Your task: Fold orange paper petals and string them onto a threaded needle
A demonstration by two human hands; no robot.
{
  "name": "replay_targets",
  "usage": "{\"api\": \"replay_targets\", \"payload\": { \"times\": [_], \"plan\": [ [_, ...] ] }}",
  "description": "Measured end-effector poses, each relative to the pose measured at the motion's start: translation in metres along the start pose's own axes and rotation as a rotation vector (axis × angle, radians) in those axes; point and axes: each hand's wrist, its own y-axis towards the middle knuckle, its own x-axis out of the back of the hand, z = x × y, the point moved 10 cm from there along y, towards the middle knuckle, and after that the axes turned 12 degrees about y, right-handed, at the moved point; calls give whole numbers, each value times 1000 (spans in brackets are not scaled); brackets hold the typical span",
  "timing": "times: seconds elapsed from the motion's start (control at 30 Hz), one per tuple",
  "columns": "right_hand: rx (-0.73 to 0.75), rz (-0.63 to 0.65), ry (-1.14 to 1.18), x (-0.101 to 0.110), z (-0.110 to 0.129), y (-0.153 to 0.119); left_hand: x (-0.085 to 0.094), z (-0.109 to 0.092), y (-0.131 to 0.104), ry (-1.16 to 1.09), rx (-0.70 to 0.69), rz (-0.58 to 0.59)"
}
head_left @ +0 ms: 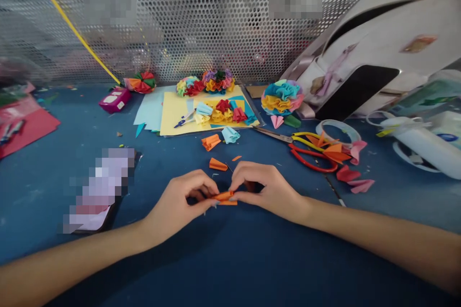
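Between my two hands is a small piece of folded orange paper point(224, 196), held low over the blue table. The thumb and fingers of my left hand point(183, 196) pinch its left end. My right hand point(266, 184) pinches the right end the same way. Just beyond my fingertips lies an orange paper cone point(218, 164). Farther off are a pleated orange paper piece point(211, 142) and a light blue pleated piece point(230, 135), side by side.
Scissors point(313, 151) with red and yellow handles lie right of centre, near a tape roll point(338, 130). A phone point(104, 192) rests at left. Paper flowers point(283, 97) and yellow paper point(173, 110) are at the back, before a perforated metal panel. A backpack point(389, 48) stands at right.
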Motion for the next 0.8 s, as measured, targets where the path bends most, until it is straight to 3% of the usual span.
{"api": "replay_targets", "payload": {
  "times": [0.33, 0.67, 0.8],
  "plan": [
    [-89, 54, 52, -4, -12, 2, -2, 8, 2, -47, 55, 52],
    [-144, 77, 104, -17, -4, -4, -16, -13, -3, 98, -64, 135],
    [-171, 72, 131, -19, -6, -6, -16, -12, -5, 104, -55, 121]
  ]
}}
